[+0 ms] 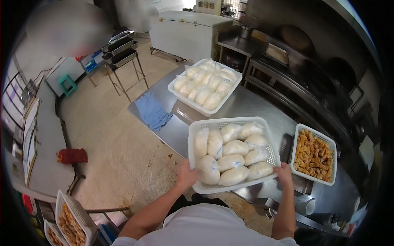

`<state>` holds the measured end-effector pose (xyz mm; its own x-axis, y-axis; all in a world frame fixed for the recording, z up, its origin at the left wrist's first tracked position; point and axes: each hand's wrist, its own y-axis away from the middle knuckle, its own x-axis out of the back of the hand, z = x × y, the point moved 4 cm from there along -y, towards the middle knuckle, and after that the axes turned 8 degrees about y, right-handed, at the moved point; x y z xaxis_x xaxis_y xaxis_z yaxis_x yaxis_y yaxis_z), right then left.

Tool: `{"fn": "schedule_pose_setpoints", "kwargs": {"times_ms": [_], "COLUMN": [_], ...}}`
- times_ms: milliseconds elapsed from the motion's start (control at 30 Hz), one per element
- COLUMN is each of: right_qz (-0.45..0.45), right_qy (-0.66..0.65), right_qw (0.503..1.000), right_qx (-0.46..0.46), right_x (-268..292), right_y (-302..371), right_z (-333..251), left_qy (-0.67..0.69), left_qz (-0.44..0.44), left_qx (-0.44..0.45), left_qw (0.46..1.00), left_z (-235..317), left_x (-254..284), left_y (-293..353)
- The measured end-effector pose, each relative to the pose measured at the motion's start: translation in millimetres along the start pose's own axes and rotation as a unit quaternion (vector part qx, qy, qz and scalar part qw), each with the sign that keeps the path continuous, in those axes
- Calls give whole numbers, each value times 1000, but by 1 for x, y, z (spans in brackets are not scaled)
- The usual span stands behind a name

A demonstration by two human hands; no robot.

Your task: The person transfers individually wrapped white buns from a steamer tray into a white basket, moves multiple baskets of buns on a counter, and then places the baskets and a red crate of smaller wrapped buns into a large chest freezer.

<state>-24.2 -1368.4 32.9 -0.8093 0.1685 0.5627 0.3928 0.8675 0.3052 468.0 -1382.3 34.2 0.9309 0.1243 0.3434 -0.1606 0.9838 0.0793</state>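
Observation:
Between my two hands is a white perforated plastic basket [196,190], filled with several clear plastic bags of a pale food, perhaps rice [234,148]. My left hand [187,175] grips its left rim near the front corner. At the opposite side, my right hand [283,173] is closed on the right rim. The basket is over the near edge of the steel table [258,102]; whether it rests on the table I cannot tell. Farther back on the table stands a second white basket [193,107] of similar bags.
A blue cloth [152,111] lies at the table's left edge. To the right stands a white basket [296,153] of fried brown pieces. More baskets [84,209] are at lower left. A red mesh sack [72,156], green stool [67,85], rack [123,61] and white chest freezer [184,37] stand around.

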Motion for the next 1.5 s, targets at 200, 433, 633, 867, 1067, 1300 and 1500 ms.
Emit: {"fn": "schedule_pose_setpoints", "kwargs": {"times_ms": [200, 433, 633, 867, 1067, 1300, 1500], "right_qz": [170, 462, 421, 484, 438, 424, 328], "right_qy": [60, 232, 235, -20, 47, -2, -229], "right_qw": [980, 847, 876, 848, 860, 876, 890], "right_qx": [-91, -122, -28, -217, -258, -230, -219], "right_x": [-10, -56, -209, -275, -281, -284, -317], "right_y": [10, 90, 134, 158, 160, 154, 142], "right_z": [14, -20, -184, -115, -114, -142, -160], "left_qy": [-19, -21, -98, -119, -139, -129, -156], "left_qz": [-207, -405, -234, -244, -218, -287, -321], "left_qx": [-16, -71, -418, -451, -472, -513, -443], "left_qw": [978, 911, 872, 850, 843, 798, 822], "left_z": [-19, 39, 64, 35, 8, 8, 26], "left_x": [-19, 24, 50, 24, 17, 77, 106], "left_y": [-78, -177, -325, -365, -384, -444, -448]}}
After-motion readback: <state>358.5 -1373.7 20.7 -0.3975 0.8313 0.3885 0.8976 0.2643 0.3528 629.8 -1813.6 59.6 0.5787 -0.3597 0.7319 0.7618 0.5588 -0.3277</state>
